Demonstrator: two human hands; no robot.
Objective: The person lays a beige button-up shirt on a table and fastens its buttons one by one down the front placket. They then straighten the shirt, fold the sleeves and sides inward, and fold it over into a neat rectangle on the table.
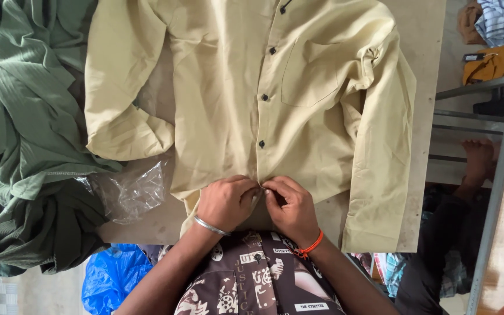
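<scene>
A pale yellow long-sleeved shirt [298, 99] with dark buttons lies face up on a grey table [424, 52], collar away from me. Both my hands meet at the bottom of its button placket. My left hand [226, 201], with a metal bangle on the wrist, pinches the left edge of the placket. My right hand [290, 207], with an orange thread on the wrist, pinches the right edge beside it. The fingertips of the two hands touch, and they hide the lowest button.
A heap of green garments [24, 140] covers the table's left side. Crumpled clear plastic wrap [129, 192] lies by the shirt's left sleeve. A blue plastic bag [109, 274] sits below the table. At the right stand a metal frame [497, 175], someone's bare foot [478, 157] and folded clothes.
</scene>
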